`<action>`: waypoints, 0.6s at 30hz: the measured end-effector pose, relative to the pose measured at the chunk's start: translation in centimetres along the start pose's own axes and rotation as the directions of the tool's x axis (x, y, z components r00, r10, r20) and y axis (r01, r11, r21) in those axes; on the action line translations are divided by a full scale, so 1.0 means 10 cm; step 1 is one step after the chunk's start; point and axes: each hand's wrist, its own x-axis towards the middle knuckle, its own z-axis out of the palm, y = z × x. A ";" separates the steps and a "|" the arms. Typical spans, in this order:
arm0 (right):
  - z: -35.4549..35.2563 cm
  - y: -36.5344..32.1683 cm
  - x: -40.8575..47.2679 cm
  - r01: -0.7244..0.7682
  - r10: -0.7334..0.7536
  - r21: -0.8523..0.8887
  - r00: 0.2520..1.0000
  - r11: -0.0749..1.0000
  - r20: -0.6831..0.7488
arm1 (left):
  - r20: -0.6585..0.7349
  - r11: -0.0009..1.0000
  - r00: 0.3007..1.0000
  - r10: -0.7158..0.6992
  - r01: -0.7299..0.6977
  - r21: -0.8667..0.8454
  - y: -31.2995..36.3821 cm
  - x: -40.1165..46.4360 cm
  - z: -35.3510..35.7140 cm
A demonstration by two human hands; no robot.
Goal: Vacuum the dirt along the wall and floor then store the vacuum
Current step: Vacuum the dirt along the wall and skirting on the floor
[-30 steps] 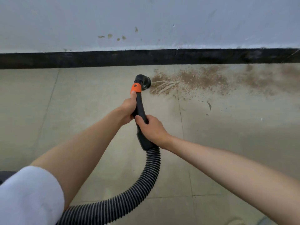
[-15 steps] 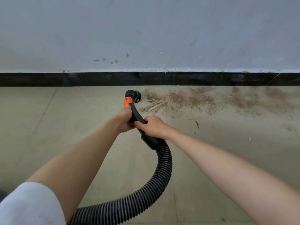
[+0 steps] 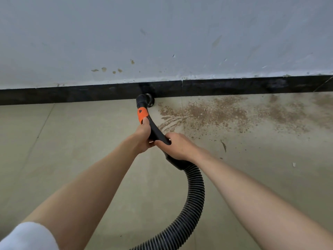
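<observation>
A black vacuum handle (image 3: 156, 131) with an orange band runs from my hands toward the wall. Its round brush nozzle (image 3: 145, 99) sits on the floor against the black baseboard (image 3: 72, 93). My left hand (image 3: 142, 138) grips the handle just below the orange band. My right hand (image 3: 177, 147) grips it lower, near where the ribbed black hose (image 3: 193, 199) joins. The hose curves down to the bottom edge. Brown dirt (image 3: 207, 114) spreads over the floor to the right of the nozzle, along the baseboard.
The grey wall (image 3: 162, 33) above the baseboard carries small brown specks (image 3: 108, 69). Beige floor tiles (image 3: 63, 150) stretch left and toward me. Loose scraps (image 3: 223, 146) lie on the floor right of my hands. The vacuum body is out of view.
The nozzle has moved forward from the edge of the dirt patch to the baseboard. Both hands kept their grip and the view has tilted up toward the wall.
</observation>
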 end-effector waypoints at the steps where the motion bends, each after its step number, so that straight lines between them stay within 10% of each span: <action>1: 0.00 0.04 -0.02 -0.012 0.013 0.024 1.000 1.000 -0.015 | 0.011 1.000 1.000 0.005 -0.006 0.012 -0.02 -0.01 0.05; 18: -0.08 0.45 -0.26 -0.093 0.101 0.073 0.988 0.993 -0.116 | 0.092 0.997 0.996 0.005 -0.013 0.083 -0.17 -0.10 0.55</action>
